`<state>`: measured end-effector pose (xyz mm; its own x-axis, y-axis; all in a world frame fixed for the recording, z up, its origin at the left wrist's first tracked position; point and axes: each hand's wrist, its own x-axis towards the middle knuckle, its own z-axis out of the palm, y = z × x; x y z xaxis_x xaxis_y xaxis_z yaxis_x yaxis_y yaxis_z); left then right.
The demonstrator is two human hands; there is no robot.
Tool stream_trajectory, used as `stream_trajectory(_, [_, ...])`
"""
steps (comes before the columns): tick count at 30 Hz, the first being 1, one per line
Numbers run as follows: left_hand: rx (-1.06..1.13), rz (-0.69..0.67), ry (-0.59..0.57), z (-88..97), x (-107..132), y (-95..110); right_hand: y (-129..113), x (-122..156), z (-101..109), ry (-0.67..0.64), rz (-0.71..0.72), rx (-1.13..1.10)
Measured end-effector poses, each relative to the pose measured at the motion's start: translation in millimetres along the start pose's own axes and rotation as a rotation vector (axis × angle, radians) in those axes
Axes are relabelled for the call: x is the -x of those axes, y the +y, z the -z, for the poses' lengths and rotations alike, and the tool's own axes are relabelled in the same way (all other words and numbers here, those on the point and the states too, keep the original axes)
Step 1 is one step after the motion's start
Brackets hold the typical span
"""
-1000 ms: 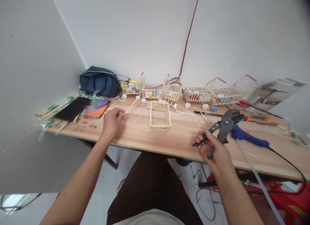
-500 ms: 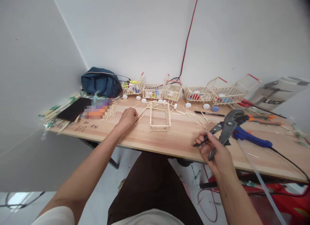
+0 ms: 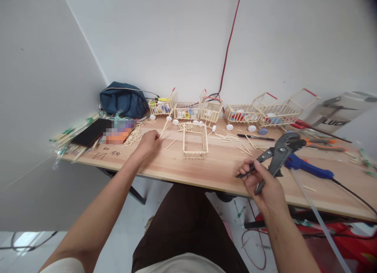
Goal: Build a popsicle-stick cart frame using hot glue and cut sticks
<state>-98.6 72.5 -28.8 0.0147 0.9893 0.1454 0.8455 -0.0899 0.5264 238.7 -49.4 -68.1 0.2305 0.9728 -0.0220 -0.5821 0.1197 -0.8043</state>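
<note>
Over the left part of the table my left hand [image 3: 149,143] is closed, its fingertips pinching a thin wooden stick [image 3: 164,128] that points up and away. To the right of that hand stands a small open frame basket [image 3: 195,141] built from wooden sticks. My right hand [image 3: 260,179], near the front edge, is wrapped round the handles of heavy black pliers [image 3: 278,153]; their handles are spread and the jaws point away to the right. One loose stick [image 3: 171,144] lies between my left hand and the basket.
Along the wall stand several stick-built mini shopping carts [image 3: 235,113] with white wheels. A blue glue gun [image 3: 312,169], orange-handled pliers [image 3: 325,144] and a black pen [image 3: 256,137] lie at right. A phone [image 3: 92,132], cut stick pieces [image 3: 134,136] and a blue bag [image 3: 123,100] are at left.
My left hand has moved slightly left, and the stick in its fingers now points more steeply upward. My right hand keeps its hold on the pliers.
</note>
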Motion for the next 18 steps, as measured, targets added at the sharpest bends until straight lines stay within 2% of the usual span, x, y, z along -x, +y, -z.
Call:
stream_trajectory(5, [0.285,-0.031,-0.078,7.4,9.5,-11.5,-1.0,0.4,-0.3,0.015,-0.026,-0.005])
stream_trajectory(10, [0.447,-0.066,-0.034,11.2,20.7,-21.0,-1.4,0.3,-0.9,0.031,-0.029,-0.004])
stream_trajectory(15, [0.421,-0.119,0.075,6.6,35.3,-28.7,-1.4,0.1,-1.2,0.024,-0.024,-0.004])
stream_trajectory(18, [0.381,-0.106,0.12,3.7,43.7,-28.6,-1.8,0.2,-1.1,0.018,-0.028,-0.003])
